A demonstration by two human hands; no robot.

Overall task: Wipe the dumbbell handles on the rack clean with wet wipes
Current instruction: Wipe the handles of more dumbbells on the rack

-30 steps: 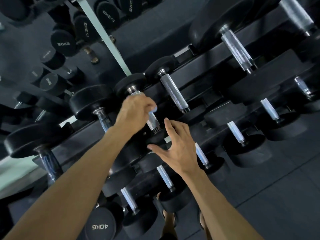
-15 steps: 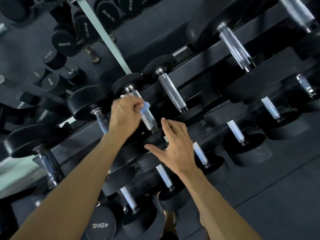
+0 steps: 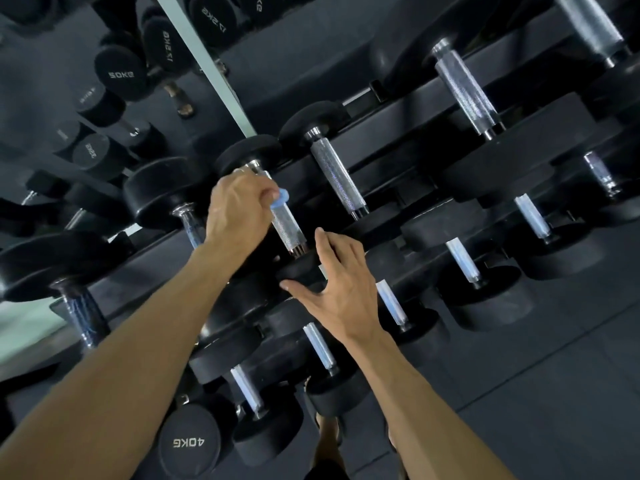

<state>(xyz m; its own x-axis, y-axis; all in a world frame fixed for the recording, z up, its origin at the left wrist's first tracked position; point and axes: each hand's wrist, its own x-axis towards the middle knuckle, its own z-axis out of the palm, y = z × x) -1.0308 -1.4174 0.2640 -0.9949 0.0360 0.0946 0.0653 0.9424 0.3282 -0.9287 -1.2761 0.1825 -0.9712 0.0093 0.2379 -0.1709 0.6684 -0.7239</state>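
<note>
Since a second ago, the left hand (image 3: 239, 209) has been drawn up the handle (image 3: 287, 225) toward the far head (image 3: 247, 155), so that more of the knurled steel is bared below it. That hand is curled round the upper part of the handle, and a wipe (image 3: 278, 199), seen as a pale blue fold, is pinched between the fingers and the steel at the thumb side. The right hand (image 3: 337, 292) is held open, its fingers spread, with the thumb and fingertips laid against the near head (image 3: 301, 270) of the same dumbbell. This dumbbell is seated on the upper tier of the rack (image 3: 391, 114), between a neighbour with a bare handle (image 3: 337, 178) to the right and a larger one (image 3: 156, 195) to the left. Further rows are seen on the tiers below, among them a head marked 40KG (image 3: 188, 441) at the bottom. A mirror (image 3: 41, 109) is seen at the upper left, with a head marked 50KG (image 3: 121, 75) reflected in it.
</note>
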